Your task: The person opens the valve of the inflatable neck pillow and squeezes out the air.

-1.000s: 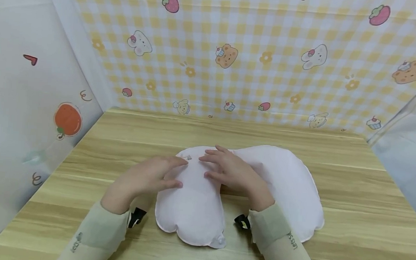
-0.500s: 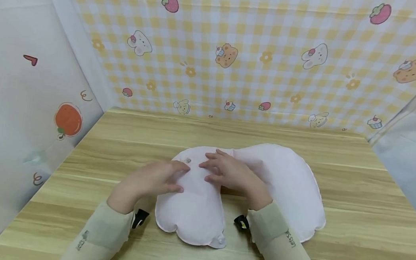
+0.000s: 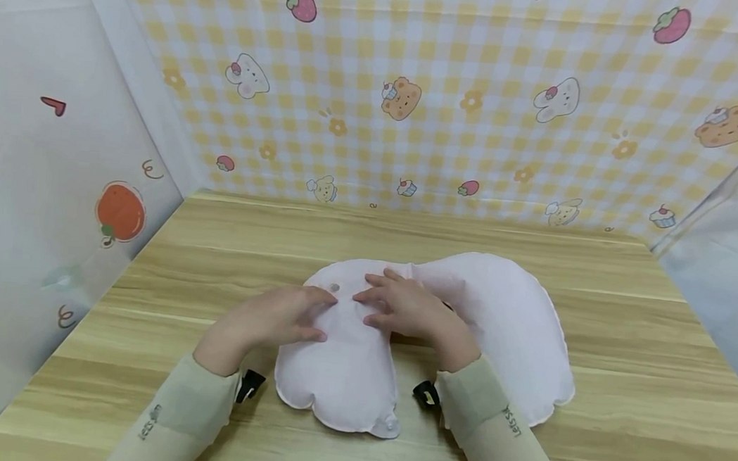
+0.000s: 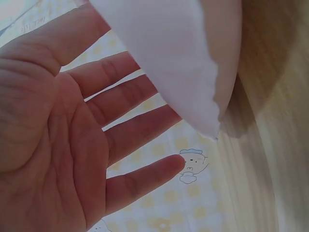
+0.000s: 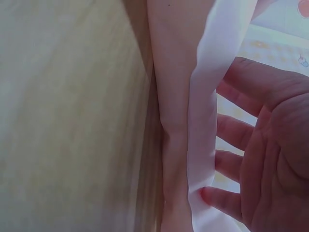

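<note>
A pale pink, U-shaped inflatable neck pillow (image 3: 348, 370) lies puffed up on the wooden table. On its left arm, near the top, is a small clear valve (image 3: 334, 287); a clear tab (image 3: 386, 426) shows at that arm's lower tip. My left hand (image 3: 268, 319) reaches over the outer left side, fingers relaxed and fingertips on or just above the surface. Opposite it, my right hand (image 3: 411, 307) lies over the inner side with fingers spread and lightly bent. Both wrist views show the palms facing the pillow's edge, neither hand gripping it.
The wood-grain table (image 3: 629, 331) runs back to a yellow checked cloth (image 3: 476, 145) with cartoon prints. White printed sheeting (image 3: 41, 189) closes off the left side, and another white sheet stands at the right. Black wrist mounts (image 3: 249, 385) hang below the sleeves.
My left hand has shifted a little right and toward me. The right hand has come slightly toward me, and the small valve now shows less tilted.
</note>
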Demonstrator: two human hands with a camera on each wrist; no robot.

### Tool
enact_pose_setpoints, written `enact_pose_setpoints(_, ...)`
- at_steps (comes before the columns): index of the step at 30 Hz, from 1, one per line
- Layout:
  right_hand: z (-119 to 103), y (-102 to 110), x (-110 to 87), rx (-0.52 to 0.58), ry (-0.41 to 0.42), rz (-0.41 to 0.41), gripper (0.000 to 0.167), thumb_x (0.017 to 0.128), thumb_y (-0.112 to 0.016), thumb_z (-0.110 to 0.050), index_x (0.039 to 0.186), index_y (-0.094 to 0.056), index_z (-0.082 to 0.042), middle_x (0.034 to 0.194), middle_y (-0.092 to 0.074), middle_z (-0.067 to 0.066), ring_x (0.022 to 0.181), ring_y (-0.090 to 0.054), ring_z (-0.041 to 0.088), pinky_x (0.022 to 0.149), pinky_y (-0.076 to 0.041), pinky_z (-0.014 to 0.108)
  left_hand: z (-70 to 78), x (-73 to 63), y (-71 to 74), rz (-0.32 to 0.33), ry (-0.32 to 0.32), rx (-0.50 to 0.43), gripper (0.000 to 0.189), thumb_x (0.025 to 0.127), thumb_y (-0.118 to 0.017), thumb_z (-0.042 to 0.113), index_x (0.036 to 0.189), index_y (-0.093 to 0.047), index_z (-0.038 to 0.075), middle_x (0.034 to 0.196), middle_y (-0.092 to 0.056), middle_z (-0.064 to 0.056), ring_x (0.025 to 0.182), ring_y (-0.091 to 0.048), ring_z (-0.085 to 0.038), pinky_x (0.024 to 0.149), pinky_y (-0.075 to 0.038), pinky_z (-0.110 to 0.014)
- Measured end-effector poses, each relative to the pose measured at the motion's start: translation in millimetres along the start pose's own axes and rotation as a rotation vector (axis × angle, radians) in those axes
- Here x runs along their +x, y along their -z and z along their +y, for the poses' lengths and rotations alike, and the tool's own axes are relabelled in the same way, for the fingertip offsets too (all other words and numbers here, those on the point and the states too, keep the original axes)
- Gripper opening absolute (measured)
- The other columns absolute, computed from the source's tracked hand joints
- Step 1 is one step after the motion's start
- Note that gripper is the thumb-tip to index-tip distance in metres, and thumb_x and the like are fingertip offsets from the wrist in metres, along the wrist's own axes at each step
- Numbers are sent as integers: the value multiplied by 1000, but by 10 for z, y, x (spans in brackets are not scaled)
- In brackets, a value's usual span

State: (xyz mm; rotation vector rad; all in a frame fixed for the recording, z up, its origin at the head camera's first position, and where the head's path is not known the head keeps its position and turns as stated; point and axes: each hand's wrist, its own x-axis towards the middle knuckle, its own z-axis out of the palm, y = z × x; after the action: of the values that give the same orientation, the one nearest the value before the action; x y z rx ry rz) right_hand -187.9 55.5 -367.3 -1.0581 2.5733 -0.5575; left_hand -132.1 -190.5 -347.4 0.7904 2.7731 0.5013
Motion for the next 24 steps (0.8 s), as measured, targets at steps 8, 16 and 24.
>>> enact_pose_setpoints(8, 12, -16, 6, 16, -17, -14, 40, 95, -66, -31, 134, -65, -22, 158, -40, 10, 151, -22, 41, 114, -20, 72, -2, 3, -17, -37, 25, -50, 48, 89, -75, 26, 129, -61, 3, 133, -64, -11, 118, -62, -28, 100, -50, -47)
enact_pose_setpoints(16, -2, -4, 6, 8, -38, -23, 40, 94, -67, -30, 134, -65, -23, 159, -39, 9, 152, -20, 40, 115, -18, 71, 5, 21, -36, -47, 37, -64, 49, 89, -75, 25, 130, -61, 2, 136, -62, -13, 121, -61, -30, 102, -49, -48)
enact_pose_setpoints(24, -4, -9, 6, 3, -64, -40, 41, 94, -67, -31, 135, -64, -25, 160, -38, 7, 152, -20, 38, 119, -14, 68, 11, 14, -47, -51, 49, -81, 50, 89, -75, 26, 131, -60, 3, 139, -60, -13, 126, -58, -33, 105, -47, -50)
